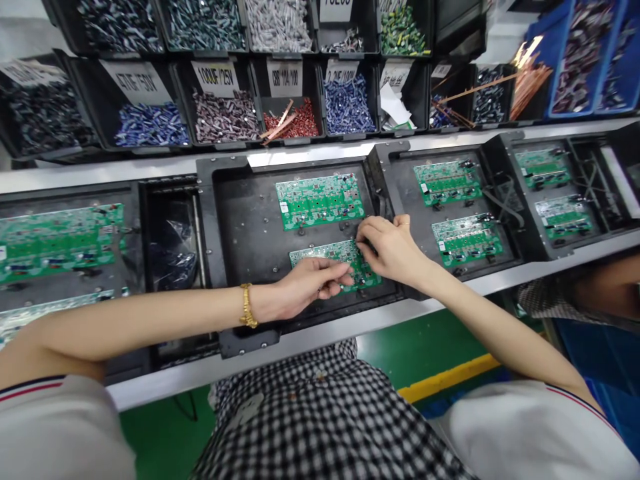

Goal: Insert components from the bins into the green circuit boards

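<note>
Two green circuit boards lie in the black tray [240,227] before me. My left hand [315,283] is over the nearer circuit board [325,252], thumb and fingers pinched together; whatever they hold is too small to make out. At the right end of that same board my right hand [387,247] is bent down with its fingertips closed against the board or just above it. Its fingers hide what is between them. The farther circuit board [320,200] lies flat behind both hands, touched by neither.
Black bins of small components stand in rows at the back, among them red capacitors [303,120] and blue capacitors [350,107]. More trays with circuit boards [447,183] line the rail to the right, and another board [60,240] is at left. A person's sleeve [545,297] shows at right.
</note>
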The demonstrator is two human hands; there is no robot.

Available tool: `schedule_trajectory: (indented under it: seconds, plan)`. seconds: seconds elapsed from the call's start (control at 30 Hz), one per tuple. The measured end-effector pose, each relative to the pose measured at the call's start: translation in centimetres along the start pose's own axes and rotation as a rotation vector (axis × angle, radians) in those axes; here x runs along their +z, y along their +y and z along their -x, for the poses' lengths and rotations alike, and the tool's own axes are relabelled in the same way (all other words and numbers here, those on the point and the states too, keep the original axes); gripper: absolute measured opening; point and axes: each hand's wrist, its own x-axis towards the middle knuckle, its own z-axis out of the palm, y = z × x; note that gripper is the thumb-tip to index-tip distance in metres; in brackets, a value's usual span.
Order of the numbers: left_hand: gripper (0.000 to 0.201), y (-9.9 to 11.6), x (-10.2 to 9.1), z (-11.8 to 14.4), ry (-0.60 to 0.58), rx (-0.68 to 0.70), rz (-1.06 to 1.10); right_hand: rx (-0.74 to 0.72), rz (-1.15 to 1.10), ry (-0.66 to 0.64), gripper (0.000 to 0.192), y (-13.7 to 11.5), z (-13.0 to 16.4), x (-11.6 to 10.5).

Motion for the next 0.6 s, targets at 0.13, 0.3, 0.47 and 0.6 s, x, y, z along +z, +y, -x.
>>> schedule_trajectory:
  seconds: [0.13, 0.3, 0.47, 0.6]
  plan:
    - [0.016, 0.32, 0.10, -0.07, 0.014, 0.007, 0.093, -0.017, -0.028, -0.002, 0.012, 0.20, -0.03, 0.00]
    - [0.012, 0.58, -0.01, 0.00, 0.014, 0.028, 0.096, -0.016, -0.023, 0.021, 0.011, 0.30, 0.10, 0.22]
    - [0.011, 0.38, -0.36, -0.35, 0.003, 0.039, 0.107, -0.035, 0.017, 0.024, 0.011, 0.28, 0.11, 0.37]
    - [0.025, 0.35, -0.30, -0.60, 0.002, 0.028, 0.115, -0.023, 0.092, 0.017, 0.014, -0.16, 0.11, 0.34]
